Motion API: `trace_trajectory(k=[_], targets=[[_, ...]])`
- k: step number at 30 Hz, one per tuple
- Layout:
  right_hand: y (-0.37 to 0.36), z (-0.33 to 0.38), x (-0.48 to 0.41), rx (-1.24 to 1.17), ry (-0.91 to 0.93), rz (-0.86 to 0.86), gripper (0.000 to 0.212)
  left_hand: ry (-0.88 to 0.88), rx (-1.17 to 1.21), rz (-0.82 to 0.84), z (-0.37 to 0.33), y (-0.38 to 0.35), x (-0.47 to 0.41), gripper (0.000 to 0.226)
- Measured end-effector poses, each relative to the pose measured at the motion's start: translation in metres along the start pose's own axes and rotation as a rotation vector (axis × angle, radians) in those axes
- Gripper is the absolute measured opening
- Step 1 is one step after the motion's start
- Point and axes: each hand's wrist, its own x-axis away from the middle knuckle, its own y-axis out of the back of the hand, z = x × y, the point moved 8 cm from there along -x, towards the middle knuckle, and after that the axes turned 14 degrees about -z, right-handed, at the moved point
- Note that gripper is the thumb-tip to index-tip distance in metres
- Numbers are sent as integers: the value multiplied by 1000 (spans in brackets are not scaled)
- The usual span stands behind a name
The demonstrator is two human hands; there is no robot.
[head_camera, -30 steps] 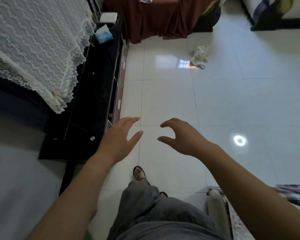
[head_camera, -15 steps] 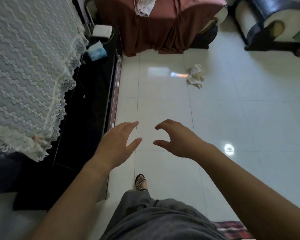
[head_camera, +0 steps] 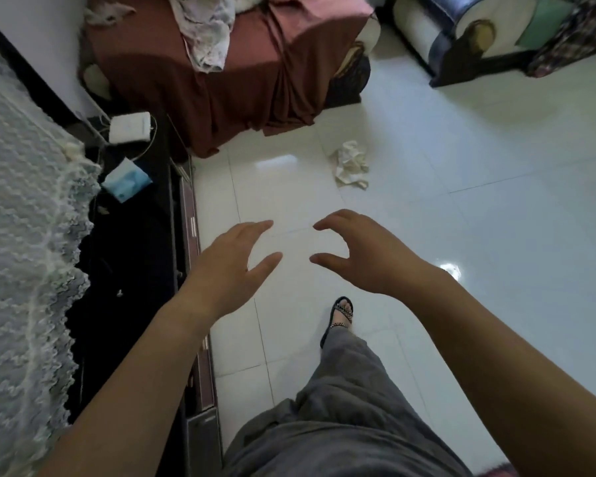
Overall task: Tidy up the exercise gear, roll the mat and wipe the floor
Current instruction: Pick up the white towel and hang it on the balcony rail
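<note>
While the left grip point(head_camera: 227, 266) and right grip point(head_camera: 369, 253) hang spread and empty, the rag point(head_camera: 351, 165) lies ahead, nearer the right.

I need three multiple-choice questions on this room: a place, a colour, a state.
1. Where does the crumpled cloth lie? A on the floor B on a shelf C in a bucket
2. What colour is the draped cover? A green B reddish brown C yellow
3. How are the left hand and right hand? A both grip a mop B both open and empty C both in fists
Answers: 1 A, it lies on the white floor; 2 B, the cover looks reddish brown; 3 B, both hands curve around nothing.
</note>
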Motion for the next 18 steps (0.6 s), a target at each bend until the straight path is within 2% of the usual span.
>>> trace_trajectory(k=[5, 12, 18], targets=[[31, -66, -81, -30, -57, -41, 50, -45, -21, 27, -27, -29, -117, 55], [97, -181, -171, 9, -190, -84, 50, -155, -26, 101, -103, -78, -277, 53], [117, -232, -244, -30, -239, -62, 51, -159, -39, 155, -117, -101, -362, 52]])
